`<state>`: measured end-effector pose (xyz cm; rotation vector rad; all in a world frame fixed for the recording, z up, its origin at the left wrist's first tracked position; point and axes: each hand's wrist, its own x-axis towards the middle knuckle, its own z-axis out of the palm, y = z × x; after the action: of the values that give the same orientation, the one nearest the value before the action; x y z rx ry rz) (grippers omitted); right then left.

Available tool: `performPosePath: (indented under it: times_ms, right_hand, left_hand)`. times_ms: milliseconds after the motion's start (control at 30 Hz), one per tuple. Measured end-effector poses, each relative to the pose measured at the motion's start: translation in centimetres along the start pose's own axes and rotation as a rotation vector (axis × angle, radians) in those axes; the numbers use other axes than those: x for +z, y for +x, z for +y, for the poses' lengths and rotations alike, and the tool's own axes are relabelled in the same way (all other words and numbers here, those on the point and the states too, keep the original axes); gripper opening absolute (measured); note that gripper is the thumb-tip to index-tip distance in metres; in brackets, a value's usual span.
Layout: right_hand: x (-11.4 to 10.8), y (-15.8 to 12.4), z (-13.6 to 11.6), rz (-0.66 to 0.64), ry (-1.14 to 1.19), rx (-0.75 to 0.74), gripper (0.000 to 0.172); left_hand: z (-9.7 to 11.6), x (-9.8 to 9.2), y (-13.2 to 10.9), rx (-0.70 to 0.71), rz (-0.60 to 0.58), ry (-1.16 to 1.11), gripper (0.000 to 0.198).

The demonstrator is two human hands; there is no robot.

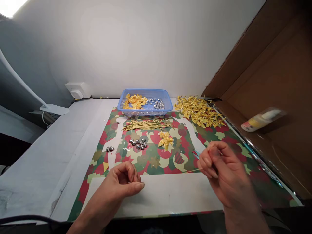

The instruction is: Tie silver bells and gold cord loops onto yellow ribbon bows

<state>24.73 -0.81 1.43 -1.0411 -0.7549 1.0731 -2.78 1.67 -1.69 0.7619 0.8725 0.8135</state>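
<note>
The bench (73, 136) is stretching out under a patterned paper sheet (219, 143) in red, green and cream, and a brown cardboard wall (275, 97) is rising along the right with a small bottle (260, 120) lying against it. At the back a blue basket (145, 102) is sitting with yellow bows and silver bits inside, and just right of it a big heap of yellow bows (200, 112) is spreading over the sheet. In front of the basket a bundle of gold wires (146, 124) is lying crosswise, with a cluster of silver beads (138, 143) and one loose yellow bow (166, 139) just nearer. Now the hands: the right hand (224, 175) is pinching a thin gold wire (193, 170) between thumb and fingertips, its long axis running left and slightly down, the free tip pointing toward the left hand (124, 183). The left hand is curling in, thumb and forefinger pressed together as if on something tiny, though what it is gripping is too small to tell. The two hands are sitting well apart, wire tip in the gap between them.
</note>
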Motion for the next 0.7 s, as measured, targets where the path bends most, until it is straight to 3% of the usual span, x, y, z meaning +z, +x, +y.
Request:
performPosePath:
  times_ms: [200,400,567,700]
  right_hand:
    - [-0.6,0.6,-0.4,0.032,-0.049,-0.071,0.020]
    - [-1.0,0.7,-0.2,0.058,-0.139,-0.134,0.021]
    - [-1.3,1.1,0.6,0.097,-0.163,-0.066,0.025]
    - [-2.2,1.4,0.8,0.170,-0.179,-0.092,0.029]
  left_hand:
    - [0.3,-0.1,-0.3,-0.053,-0.085,0.022,0.038]
    - [0.4,0.2,-0.5,-0.050,-0.094,0.046,0.038]
    - [0.4,0.8,-0.2,0.018,-0.048,0.137,0.037]
    - [0.7,1.3,0.0,0.134,0.070,0.307,0.020]
